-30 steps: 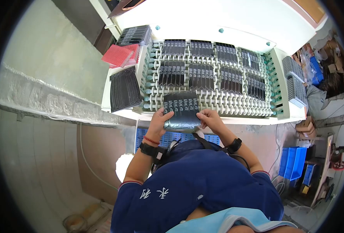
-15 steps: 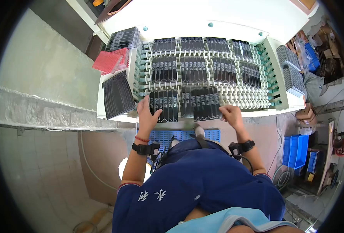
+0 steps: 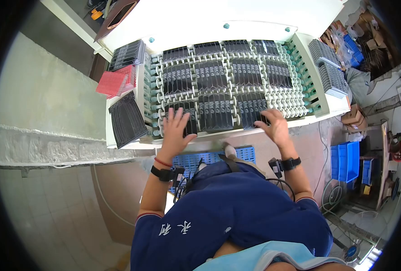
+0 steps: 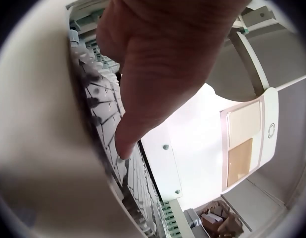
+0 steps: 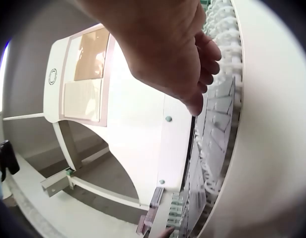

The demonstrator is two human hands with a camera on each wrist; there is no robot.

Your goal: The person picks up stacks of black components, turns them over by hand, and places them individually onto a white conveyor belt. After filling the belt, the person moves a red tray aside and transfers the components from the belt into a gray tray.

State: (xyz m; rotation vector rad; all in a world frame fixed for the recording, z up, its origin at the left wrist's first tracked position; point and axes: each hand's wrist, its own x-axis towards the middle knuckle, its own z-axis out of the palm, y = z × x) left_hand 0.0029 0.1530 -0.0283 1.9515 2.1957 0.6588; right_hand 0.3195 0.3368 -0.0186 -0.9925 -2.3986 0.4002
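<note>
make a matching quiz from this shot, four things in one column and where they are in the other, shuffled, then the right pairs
Things:
1. stacked thin red panels
2. stacked thin grey panels
3. blue slatted plastic mat
4. person's bare left hand

Places:
A. on the floor
B. over a thin black panel on the rollers
C. on the white machine's right ledge
D. on the machine's left ledge

Pairs: 1-D, 2-C, 3-A, 4-B
</note>
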